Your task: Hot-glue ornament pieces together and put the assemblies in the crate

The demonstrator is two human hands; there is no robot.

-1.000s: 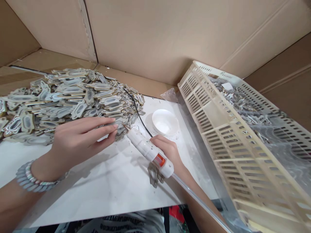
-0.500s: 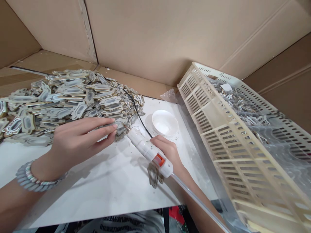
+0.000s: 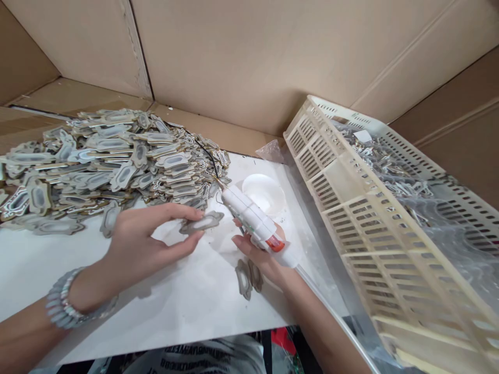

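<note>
1. Left hand [image 3: 150, 244] low over the white tabletop [image 3: 187, 296], fingers closed lightly on one flat grey shaped piece [image 3: 202, 223], thumb below and fingers above; the piece is held just off the tabletop, roughly level.
2. Right hand [image 3: 259, 252] wrapped around a white glue gun [image 3: 255, 221] with an orange trigger; nozzle tilted up and away, pointing toward the pile, clear of the held piece.
3. Clear glue stick [image 3: 331, 306] runs out of the gun's back end along the right forearm.
4. Black cord [image 3: 210, 156] lies across the edge of the pile near the nozzle.
5. Large pile of like pieces [image 3: 97, 161] fills the far left of the tabletop.
6. Two loose pieces [image 3: 247, 275] lie flat just below the right hand.
7. White dish [image 3: 268, 189] sits behind the gun.
8. Cream slotted basket [image 3: 370, 223] at right, tilted, holding a plastic-lined heap of small parts.
9. Beaded bracelet [image 3: 64, 306] on left wrist.
</note>
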